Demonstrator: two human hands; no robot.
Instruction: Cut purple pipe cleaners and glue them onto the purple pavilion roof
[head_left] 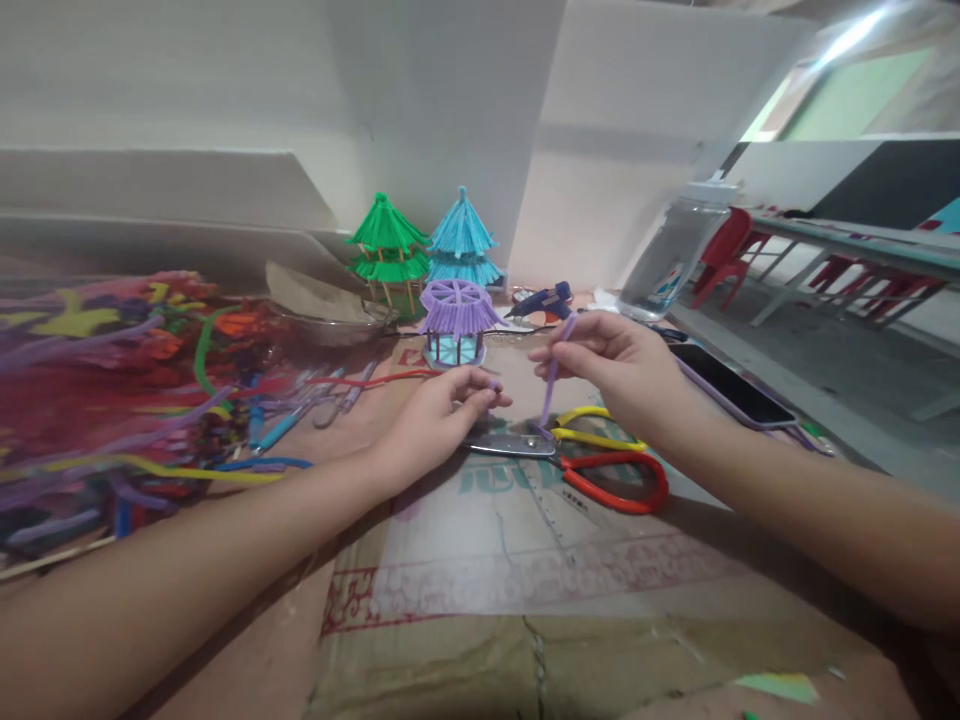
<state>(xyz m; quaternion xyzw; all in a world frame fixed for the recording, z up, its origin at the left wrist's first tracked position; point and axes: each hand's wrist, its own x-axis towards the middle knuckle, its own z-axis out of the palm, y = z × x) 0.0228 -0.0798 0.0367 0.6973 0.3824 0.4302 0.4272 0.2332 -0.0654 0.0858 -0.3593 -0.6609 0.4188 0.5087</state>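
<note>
My right hand (619, 355) pinches a purple pipe cleaner (550, 395) between thumb and fingers; its lower end hangs by the scissors. My left hand (450, 412) is closed in a pinch, with a small purple piece of pipe cleaner (494, 384) showing at the fingertips. Below both hands lie scissors (514, 444) with one red and one yellow handle, on a cardboard sheet (450, 660). Just beyond the hands stands a small purple pipe cleaner pavilion (459, 310) with a light blue base.
Behind it stand a green tiered tower (386, 235) and a blue one (462, 235). A blue glue gun (544, 301), a clear plastic jar (675, 250) and a phone (731, 385) are at the right. Colourful pipe cleaners (82, 320) and pens (281, 428) crowd the left.
</note>
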